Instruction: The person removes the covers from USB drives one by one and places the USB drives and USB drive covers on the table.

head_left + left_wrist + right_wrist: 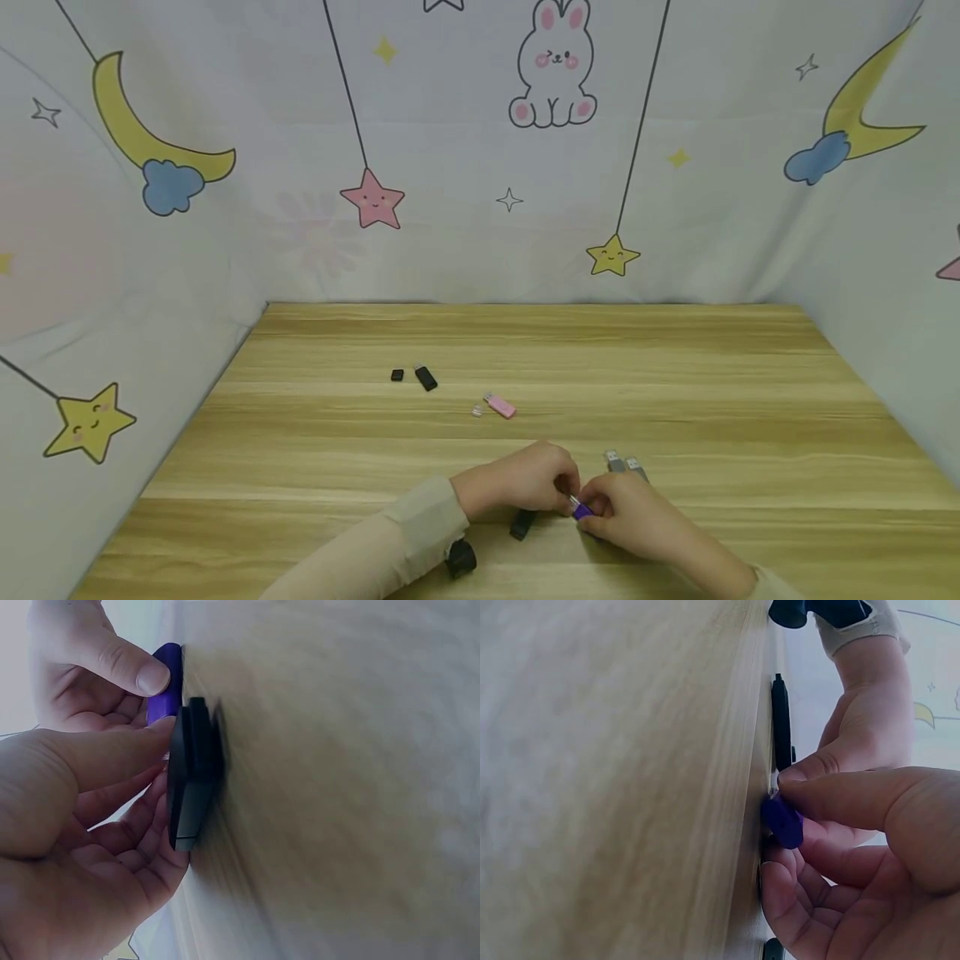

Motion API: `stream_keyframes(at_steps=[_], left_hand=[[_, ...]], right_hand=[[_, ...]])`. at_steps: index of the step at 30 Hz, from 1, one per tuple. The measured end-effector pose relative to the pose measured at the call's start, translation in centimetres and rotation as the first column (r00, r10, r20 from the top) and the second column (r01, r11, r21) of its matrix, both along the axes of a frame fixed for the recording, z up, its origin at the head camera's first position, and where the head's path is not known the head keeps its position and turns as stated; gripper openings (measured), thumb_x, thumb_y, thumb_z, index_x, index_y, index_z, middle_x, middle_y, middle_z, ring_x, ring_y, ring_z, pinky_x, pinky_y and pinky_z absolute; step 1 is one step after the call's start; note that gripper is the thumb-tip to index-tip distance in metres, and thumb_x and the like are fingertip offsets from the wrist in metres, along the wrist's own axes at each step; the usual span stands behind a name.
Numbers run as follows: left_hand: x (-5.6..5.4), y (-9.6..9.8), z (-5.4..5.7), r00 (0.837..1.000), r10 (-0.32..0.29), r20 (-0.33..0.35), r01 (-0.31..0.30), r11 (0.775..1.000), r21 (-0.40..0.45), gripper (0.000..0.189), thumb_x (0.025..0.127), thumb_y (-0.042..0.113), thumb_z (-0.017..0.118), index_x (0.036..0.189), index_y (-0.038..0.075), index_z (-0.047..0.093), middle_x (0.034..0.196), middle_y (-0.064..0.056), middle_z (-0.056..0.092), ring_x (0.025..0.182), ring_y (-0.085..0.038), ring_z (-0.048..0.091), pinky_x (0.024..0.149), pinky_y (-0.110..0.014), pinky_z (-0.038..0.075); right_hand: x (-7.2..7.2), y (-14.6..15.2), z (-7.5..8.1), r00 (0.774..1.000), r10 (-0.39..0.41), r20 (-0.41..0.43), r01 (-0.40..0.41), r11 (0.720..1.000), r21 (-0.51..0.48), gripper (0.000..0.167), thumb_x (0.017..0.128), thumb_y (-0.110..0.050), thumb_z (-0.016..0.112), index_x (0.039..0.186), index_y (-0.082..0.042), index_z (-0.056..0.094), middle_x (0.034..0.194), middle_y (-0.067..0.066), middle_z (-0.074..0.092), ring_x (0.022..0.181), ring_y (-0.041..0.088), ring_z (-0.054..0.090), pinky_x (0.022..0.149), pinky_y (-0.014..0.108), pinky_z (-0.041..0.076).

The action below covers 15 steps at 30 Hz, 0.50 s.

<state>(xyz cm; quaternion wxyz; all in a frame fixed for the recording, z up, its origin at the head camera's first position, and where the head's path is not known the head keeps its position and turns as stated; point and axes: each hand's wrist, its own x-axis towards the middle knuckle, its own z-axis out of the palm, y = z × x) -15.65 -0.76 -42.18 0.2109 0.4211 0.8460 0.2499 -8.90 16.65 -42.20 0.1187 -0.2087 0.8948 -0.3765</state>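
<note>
Well, right hand (637,515): I pinched the purple stick (582,511).
Left hand (534,477): hold looked unclear.
Plug (574,501): straight alignment seemed best.

No legible text, label, brand, number or sign in any view.

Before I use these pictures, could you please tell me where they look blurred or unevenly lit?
Head: soft, fairly even light, grain on the table readable; left wrist: the table smeared and out of focus, the upper left washed out, the black stick mostly dark; right wrist: the table blurred toward the left, the purple stick clearer.
</note>
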Motion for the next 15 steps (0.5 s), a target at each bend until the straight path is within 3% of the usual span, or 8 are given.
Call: stream_keyframes(at_steps=[8, 15], left_hand=[[0.1, -0.05, 0.22, 1.0, 0.007, 0.0, -0.007, 1.0, 0.024, 0.011, 0.076, 0.004, 0.078, 0.077, 0.008, 0.068, 0.069, 0.009, 0.059, 0.063, 0.004, 0.048, 0.06, -0.01, 0.041], [-0.04, -0.23, 0.25, 0.999, 0.02, 0.049, -0.024, 0.997, 0.076, 0.01, 0.079, 0.004, 0.076, 0.077, 0.007, 0.067, 0.067, 0.01, 0.059, 0.062, 0.004, 0.048, 0.06, -0.01, 0.042]], right_hand=[[-0.07, 0.16, -0.07, 1.0, 0.026, -0.009, -0.026, 1.0, -0.013, 0.013, 0.081, -0.007, 0.073, 0.091, 0.0, 0.069, 0.071, -0.008, 0.06, 0.062, -0.002, 0.049, 0.055, 0.02, 0.045], [-0.07, 0.27, -0.1, 0.999, 0.022, -0.032, -0.022, 1.0, -0.021, 0.008, 0.084, -0.007, 0.07, 0.091, -0.003, 0.069, 0.072, -0.009, 0.06, 0.065, -0.003, 0.049, 0.057, 0.02, 0.044]])
